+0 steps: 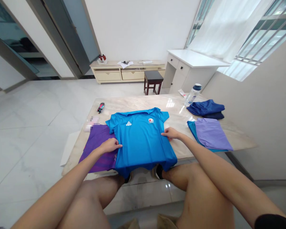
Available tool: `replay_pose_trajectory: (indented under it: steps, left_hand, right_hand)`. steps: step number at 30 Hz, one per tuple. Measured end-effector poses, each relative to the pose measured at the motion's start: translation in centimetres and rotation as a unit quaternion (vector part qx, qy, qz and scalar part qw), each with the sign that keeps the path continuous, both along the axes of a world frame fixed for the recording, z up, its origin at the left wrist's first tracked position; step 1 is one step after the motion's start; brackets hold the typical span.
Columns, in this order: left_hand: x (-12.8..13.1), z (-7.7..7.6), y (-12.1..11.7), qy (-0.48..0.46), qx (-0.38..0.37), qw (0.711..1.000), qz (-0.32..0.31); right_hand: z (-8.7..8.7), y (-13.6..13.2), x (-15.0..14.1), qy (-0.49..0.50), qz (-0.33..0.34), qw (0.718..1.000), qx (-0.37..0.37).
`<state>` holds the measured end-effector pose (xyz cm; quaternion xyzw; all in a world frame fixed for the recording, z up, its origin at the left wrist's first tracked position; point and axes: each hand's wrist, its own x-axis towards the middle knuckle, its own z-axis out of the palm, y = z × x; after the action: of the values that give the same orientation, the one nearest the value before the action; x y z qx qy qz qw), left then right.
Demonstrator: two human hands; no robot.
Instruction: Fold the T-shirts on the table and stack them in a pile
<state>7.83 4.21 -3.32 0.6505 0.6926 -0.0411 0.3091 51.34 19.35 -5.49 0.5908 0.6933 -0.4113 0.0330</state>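
A bright blue short-sleeved T-shirt (141, 141) lies spread front side up, its collar toward the far side and its hem hanging over the table's near edge. White lettering and a small round badge mark its chest. My left hand (110, 145) pinches the shirt's left side edge, above a purple garment (97, 146) that the shirt partly covers. On the opposite side edge, slightly higher up, my right hand (171, 133) is closed on the cloth between thumb and fingers.
Right on the marble-patterned table (133, 102) lie a folded lavender garment (212, 133) over blue cloth and dark blue clothes (206, 108). Behind them stands a water bottle (193, 94). Pens (100, 107) lie far left. Beyond are a stool (153, 77) and a white desk (193, 58).
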Motion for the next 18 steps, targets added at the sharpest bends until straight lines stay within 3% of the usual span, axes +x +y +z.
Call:
replay_pose_trajectory:
  steps: [5,9,16,18]
  left_hand:
    - [-0.5,0.3,-0.1,0.04,-0.002,0.999,-0.002]
    - [-0.8,1.0,-0.6,0.067,-0.039,0.997,-0.011]
    - [0.5,1.9,-2.1,-0.021,-0.222,0.974,-0.023]
    - [1.0,2.5,-2.4,-0.031,-0.264,0.964,-0.019]
  right_hand:
    - [1.1,0.0,1.6,-0.055,-0.033,0.998,0.001]
    - [2.1,-0.4,3.4,-0.099,-0.029,0.994,-0.045]
    - [3.4,-2.2,4.8,-0.133,0.019,0.967,-0.218]
    - [4.0,-2.6,5.0,-0.161,0.037,0.969,-0.182]
